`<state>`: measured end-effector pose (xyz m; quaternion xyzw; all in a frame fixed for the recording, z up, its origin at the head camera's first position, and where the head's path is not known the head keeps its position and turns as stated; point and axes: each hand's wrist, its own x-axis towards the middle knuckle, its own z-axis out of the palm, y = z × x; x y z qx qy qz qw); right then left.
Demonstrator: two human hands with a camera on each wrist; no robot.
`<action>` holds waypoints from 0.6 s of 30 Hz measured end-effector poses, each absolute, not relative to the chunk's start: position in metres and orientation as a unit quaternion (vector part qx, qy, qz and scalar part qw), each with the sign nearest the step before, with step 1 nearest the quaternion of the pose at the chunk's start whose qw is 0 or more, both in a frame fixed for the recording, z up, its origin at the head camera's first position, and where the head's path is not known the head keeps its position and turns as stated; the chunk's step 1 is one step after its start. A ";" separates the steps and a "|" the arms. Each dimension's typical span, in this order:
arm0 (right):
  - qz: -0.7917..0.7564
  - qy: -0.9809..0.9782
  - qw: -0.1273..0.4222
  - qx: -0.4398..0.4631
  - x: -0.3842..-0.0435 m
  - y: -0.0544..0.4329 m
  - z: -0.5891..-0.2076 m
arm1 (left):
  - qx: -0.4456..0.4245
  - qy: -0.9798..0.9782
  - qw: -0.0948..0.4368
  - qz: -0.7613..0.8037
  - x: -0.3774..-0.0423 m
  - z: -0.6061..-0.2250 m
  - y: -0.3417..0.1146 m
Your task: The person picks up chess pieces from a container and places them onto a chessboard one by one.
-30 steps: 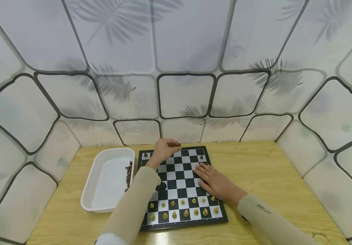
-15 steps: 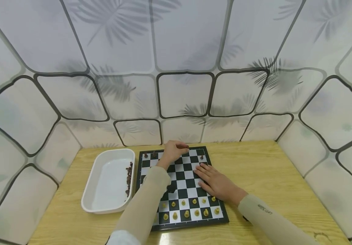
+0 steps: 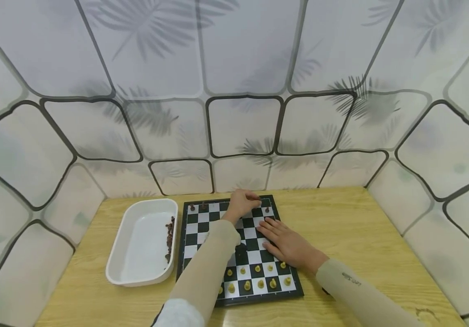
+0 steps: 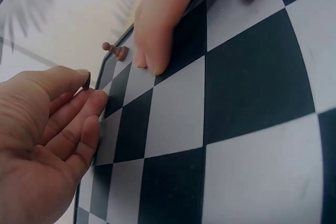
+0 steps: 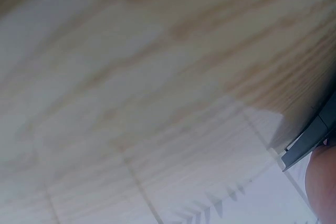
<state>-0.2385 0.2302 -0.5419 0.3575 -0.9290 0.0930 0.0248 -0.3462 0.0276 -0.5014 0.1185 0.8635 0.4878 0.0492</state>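
My left hand [image 3: 242, 205] is over the far rank of the black-and-white chessboard [image 3: 191, 228]. In the left wrist view, that left hand [image 4: 44, 135] pinches a small dark brown chess piece [image 4: 87, 81] between thumb and fingertips; its kind is mostly hidden. A brown pawn-shaped piece [image 4: 116, 51] stands near the board's far right corner. My right hand [image 3: 285, 240] lies with its fingers extended on the board's right side. Two brown pieces stand at the far left, one being a piece [image 3: 192, 207] in the corner. Several yellow chess pieces [image 3: 247, 285] fill the near ranks, partly hidden by my left forearm.
A white tray [image 3: 113, 254] stands left of the board, with several brown pieces [image 3: 170, 238] gathered along its right wall. All rests on a wooden table [image 3: 340, 227]. A patterned curtain-like wall [image 3: 244, 127] encloses the back and sides. The right wrist view shows mostly blurred tabletop.
My left hand has moved right along the far rank with the small piece, uncovering a second brown piece at the far left. The right hand has stayed in place.
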 end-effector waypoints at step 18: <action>0.092 -0.925 0.027 0.368 -0.242 0.233 -0.544 | 0.093 0.890 0.052 0.443 -0.349 -0.503 0.047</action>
